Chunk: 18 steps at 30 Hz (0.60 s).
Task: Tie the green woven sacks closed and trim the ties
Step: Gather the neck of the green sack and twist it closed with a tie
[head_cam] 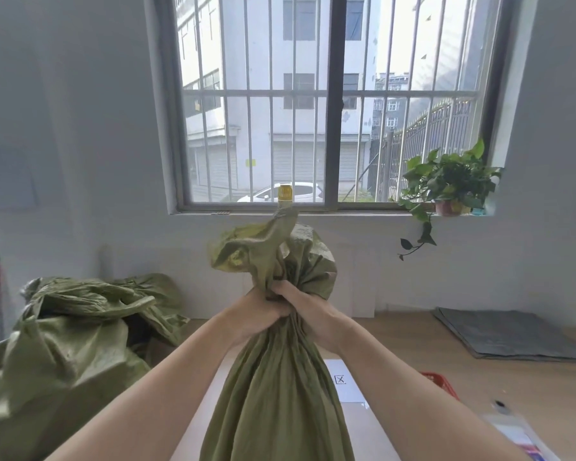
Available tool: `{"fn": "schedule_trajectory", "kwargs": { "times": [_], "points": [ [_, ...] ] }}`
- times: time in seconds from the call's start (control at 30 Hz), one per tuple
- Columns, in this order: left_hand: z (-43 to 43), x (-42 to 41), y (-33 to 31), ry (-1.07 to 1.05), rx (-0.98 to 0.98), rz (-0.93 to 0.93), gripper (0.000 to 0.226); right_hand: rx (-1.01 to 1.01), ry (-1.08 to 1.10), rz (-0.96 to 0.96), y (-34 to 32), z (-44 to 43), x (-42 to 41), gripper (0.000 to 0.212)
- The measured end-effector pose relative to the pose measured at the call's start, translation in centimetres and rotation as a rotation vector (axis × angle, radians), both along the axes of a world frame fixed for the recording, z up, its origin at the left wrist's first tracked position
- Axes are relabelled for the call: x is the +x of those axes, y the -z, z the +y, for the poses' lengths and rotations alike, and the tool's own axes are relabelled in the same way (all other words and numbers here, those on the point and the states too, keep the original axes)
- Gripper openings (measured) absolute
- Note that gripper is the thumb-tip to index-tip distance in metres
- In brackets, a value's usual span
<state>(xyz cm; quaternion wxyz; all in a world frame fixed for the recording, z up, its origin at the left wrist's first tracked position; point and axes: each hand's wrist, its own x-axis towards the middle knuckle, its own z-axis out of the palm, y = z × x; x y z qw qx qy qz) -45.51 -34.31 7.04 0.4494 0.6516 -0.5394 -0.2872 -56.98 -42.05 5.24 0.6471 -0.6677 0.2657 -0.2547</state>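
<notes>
Head view shows both hands, left hand (pixel 253 314) and right hand (pixel 308 311), closed tight around the gathered neck of the green sack (pixel 276 394) standing on the table (pixel 479 387). Gathering looks done; next, one grip must hold while a tie, unseen here, goes round.

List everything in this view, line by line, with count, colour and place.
Held sack: one, green, centre, neck bunched.
Second sack: one, green, left, mouth open.
Potted plant: one, green leaves, right end of the windowsill.
Yellow cap: one, on the windowsill behind the held sack.
Barred window: one, dark frame, centre wall.
Grey mats: a stack, right floor.
Red crate: one, partly hidden, lower right.
Left hand: gripping the neck.
Right hand: gripping the neck.
</notes>
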Motion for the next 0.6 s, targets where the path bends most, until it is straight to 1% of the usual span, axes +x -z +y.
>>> {"fn": "schedule_trajectory", "kwargs": {
  "times": [0.07, 0.17, 0.23, 0.27, 0.33, 0.37, 0.4, 0.43, 0.47, 0.5, 0.53, 0.57, 0.6],
  "points": [
    [-0.3, 0.0, 0.0, 0.01, 0.029, -0.064, 0.031, 0.006, -0.041, -0.007, -0.2, -0.1, 0.0, 0.077],
    [-0.9, 0.4, 0.3, 0.019, 0.062, -0.143, 0.027, -0.067, -0.094, 0.05, -0.3, -0.4, 0.0, 0.093],
    [-0.9, 0.2, 0.2, 0.03, 0.08, -0.189, 0.034, -0.16, -0.051, 0.095, -0.5, -0.2, 0.4, 0.107],
    [-1.0, 0.2, 0.3, 0.014, 0.075, -0.211, 0.044, -0.197, 0.0, 0.099, -0.7, -0.2, 0.5, 0.109],
    [-1.3, 0.3, 0.6, -0.017, 0.03, -0.198, 0.065, -0.217, 0.087, 0.098, -1.1, -0.2, 0.6, 0.104],
    [-1.4, 0.2, 0.7, -0.014, -0.003, -0.193, 0.07, -0.198, 0.129, 0.093, -1.3, -0.3, 0.6, 0.105],
    [-1.5, -0.1, 0.8, -0.017, -0.035, -0.202, 0.071, -0.171, 0.181, 0.076, -1.4, -0.2, 0.6, 0.111],
    [-1.5, -0.6, 0.8, -0.019, -0.081, -0.204, 0.072, -0.147, 0.237, 0.038, -1.3, -0.4, 0.8, 0.118],
    [-1.6, -1.1, 0.8, -0.025, -0.141, -0.183, 0.074, -0.132, 0.283, -0.016, -1.4, -0.5, 1.0, 0.12],
    [-1.8, -1.6, 1.0, -0.034, -0.192, -0.136, 0.078, -0.128, 0.321, -0.063, -1.6, -0.3, 1.1, 0.117],
    [-2.1, -2.0, 1.2, -0.051, -0.234, -0.073, 0.081, -0.125, 0.355, -0.062, -1.6, -0.4, 1.3, 0.114],
    [-2.3, -2.2, 1.5, -0.071, -0.27, -0.008, 0.083, -0.12, 0.385, -0.04, -1.6, -0.6, 1.6, 0.108],
    [-2.3, -2.3, 1.6, -0.101, -0.289, 0.047, 0.086, -0.116, 0.391, -0.009, -1.7, -0.9, 1.8, 0.097]
  ]
}}
